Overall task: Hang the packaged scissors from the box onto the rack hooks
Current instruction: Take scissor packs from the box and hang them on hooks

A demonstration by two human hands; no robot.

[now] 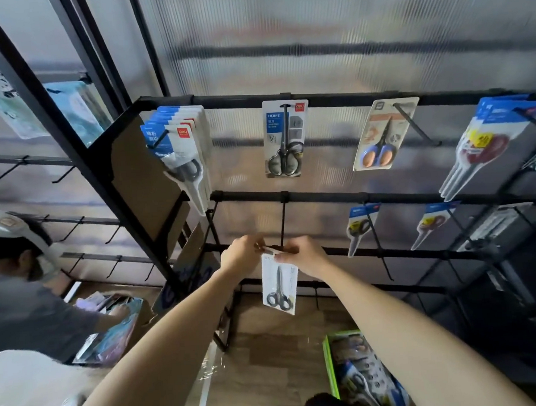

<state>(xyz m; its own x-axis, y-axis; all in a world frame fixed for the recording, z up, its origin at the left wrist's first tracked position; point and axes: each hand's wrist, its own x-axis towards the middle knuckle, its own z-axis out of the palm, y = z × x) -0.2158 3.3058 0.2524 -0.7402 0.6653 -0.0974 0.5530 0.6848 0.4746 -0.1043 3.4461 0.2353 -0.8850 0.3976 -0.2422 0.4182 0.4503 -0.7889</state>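
Left grip [241, 256] and right grip [301, 255] pinch the top edge of a scissors pack [279, 285] at a rack hook [282, 227]. The pack hangs below both grips. The box [328, 365] sits on the floor, below the right grip.

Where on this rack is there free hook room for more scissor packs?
Free: the middle-bar hook that both hands are threading the scissors pack onto, and the long hook holding only the orange-handled pack. Crowded: the top-left hook's blue pack stack.

Ribbed translucent wall panels [328, 36] behind black metal frames, blurred dark bands showing through. Wood-look floor [270, 359] below, pale tape strip [206, 391] across it. Soft, even light.
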